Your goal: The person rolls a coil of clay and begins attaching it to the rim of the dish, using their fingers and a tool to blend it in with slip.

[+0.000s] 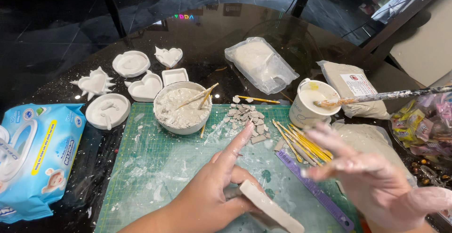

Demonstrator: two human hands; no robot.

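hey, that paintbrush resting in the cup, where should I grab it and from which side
Probably grip the paintbrush mid-handle, coming from the right. Its bristle end sits in the cup, wet with paint, while the long handle sticks out free to the right, tilted slightly upward.

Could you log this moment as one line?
left hand: holds flat white clay slab | right hand: blurred, holds nothing | under both: green cutting mat

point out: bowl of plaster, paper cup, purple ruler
bowl of plaster (pixel 182 127): head view, front outer wall.
paper cup (pixel 301 114): head view, left side wall.
purple ruler (pixel 301 175): head view, upper flat face.
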